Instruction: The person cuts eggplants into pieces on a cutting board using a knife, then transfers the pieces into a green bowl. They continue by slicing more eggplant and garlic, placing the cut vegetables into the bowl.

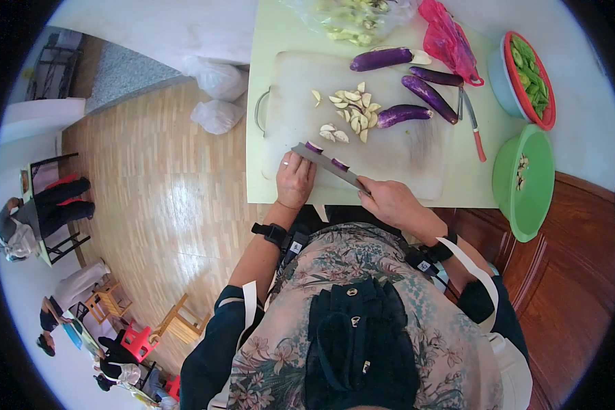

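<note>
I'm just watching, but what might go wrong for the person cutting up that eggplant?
The left hand is close to the blade of the knife in the right hand, so a slip might cut it. The green basin seems to jut past the table's near edge; a bump could tip it. The red-handled tool lies near a purple eggplant, so reaching there might brush it.
</note>
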`<action>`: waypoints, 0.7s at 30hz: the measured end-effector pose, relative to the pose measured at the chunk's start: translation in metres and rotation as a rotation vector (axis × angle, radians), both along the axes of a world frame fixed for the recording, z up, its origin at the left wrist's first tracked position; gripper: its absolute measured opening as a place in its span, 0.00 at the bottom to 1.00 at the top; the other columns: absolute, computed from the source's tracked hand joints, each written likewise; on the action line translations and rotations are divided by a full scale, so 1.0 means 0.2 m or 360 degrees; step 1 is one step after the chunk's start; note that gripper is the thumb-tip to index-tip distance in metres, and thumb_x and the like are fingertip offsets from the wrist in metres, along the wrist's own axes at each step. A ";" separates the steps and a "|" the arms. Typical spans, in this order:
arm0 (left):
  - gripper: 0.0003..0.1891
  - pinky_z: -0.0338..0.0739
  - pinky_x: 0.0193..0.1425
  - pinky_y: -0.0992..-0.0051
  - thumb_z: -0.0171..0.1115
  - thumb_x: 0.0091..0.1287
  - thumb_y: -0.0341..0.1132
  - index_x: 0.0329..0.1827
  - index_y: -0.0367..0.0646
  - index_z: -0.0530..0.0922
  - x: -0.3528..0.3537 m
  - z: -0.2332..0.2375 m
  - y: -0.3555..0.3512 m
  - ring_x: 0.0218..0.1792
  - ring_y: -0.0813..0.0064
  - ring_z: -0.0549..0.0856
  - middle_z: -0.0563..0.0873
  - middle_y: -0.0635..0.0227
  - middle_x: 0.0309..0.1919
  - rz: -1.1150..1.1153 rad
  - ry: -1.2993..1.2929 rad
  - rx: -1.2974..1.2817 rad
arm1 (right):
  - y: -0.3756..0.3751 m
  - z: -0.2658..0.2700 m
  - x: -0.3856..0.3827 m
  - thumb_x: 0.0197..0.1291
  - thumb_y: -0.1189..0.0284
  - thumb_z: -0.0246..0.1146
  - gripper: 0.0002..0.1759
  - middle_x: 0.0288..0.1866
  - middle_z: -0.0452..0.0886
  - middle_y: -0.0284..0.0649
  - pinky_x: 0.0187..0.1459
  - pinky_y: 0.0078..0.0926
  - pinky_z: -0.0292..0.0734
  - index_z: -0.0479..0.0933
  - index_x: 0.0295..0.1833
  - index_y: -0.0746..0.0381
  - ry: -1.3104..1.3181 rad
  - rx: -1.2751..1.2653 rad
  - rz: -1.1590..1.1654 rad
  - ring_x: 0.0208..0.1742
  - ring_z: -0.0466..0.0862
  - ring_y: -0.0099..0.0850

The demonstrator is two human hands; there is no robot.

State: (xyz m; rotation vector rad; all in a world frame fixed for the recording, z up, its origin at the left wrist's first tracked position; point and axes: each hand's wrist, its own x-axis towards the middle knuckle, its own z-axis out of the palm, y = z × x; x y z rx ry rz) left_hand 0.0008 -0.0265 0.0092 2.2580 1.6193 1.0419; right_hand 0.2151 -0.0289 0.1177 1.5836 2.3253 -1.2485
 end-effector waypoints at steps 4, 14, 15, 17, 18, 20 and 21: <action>0.15 0.78 0.45 0.67 0.65 0.50 0.22 0.43 0.33 0.80 0.00 0.01 0.01 0.40 0.58 0.80 0.80 0.57 0.40 0.0008 0.0013 0.0078 | 0.02 -0.04 -0.05 0.61 0.65 0.53 0.16 0.30 0.80 0.56 0.38 0.50 0.74 0.72 0.48 0.66 0.0034 0.0087 0.0027 0.33 0.81 0.54; 0.07 0.74 0.29 0.66 0.54 0.58 0.30 0.37 0.40 0.78 0.01 -0.15 -0.04 0.30 0.64 0.78 0.74 0.60 0.26 0.0062 0.0264 -0.0313 | 0.15 -0.19 -0.27 0.59 0.63 0.53 0.21 0.36 0.80 0.59 0.41 0.52 0.75 0.71 0.57 0.58 -0.0070 0.0055 0.0024 0.38 0.81 0.56; 0.07 0.75 0.38 0.63 0.54 0.59 0.31 0.36 0.40 0.77 0.03 -0.36 -0.05 0.34 0.61 0.78 0.75 0.60 0.30 -0.0042 0.0101 -0.0156 | 0.15 -0.19 -0.25 0.59 0.63 0.53 0.22 0.36 0.80 0.59 0.41 0.53 0.74 0.71 0.58 0.60 -0.0094 0.0064 0.0011 0.38 0.81 0.56; 0.13 0.73 0.50 0.64 0.54 0.58 0.32 0.44 0.37 0.77 -0.01 -0.20 -0.05 0.43 0.60 0.78 0.78 0.57 0.45 -0.0105 0.0006 0.0048 | 0.16 -0.41 -0.14 0.64 0.67 0.52 0.19 0.23 0.78 0.49 0.25 0.37 0.77 0.73 0.55 0.67 0.0197 0.0261 0.0112 0.20 0.81 0.39; 0.17 0.72 0.51 0.66 0.54 0.58 0.32 0.50 0.36 0.76 -0.01 -0.13 -0.05 0.46 0.61 0.77 0.78 0.57 0.48 -0.0063 0.0054 0.0205 | 0.18 -0.40 -0.13 0.65 0.68 0.52 0.17 0.20 0.75 0.45 0.20 0.33 0.74 0.73 0.52 0.68 0.0288 0.0115 0.0043 0.16 0.78 0.33; 0.18 0.73 0.48 0.70 0.55 0.57 0.32 0.50 0.36 0.77 0.00 -0.12 -0.04 0.42 0.67 0.77 0.77 0.63 0.45 -0.0044 0.0151 0.0224 | 0.19 -0.34 -0.12 0.66 0.69 0.51 0.15 0.17 0.72 0.41 0.15 0.28 0.71 0.74 0.50 0.69 0.0376 -0.0010 0.0024 0.12 0.75 0.28; 0.18 0.73 0.48 0.69 0.55 0.57 0.33 0.50 0.36 0.77 0.02 -0.15 -0.03 0.43 0.67 0.77 0.77 0.63 0.45 -0.0058 0.0148 0.0218 | 0.19 -0.31 -0.11 0.66 0.69 0.51 0.15 0.17 0.71 0.39 0.13 0.26 0.70 0.73 0.47 0.70 0.0450 -0.0154 -0.0096 0.11 0.74 0.27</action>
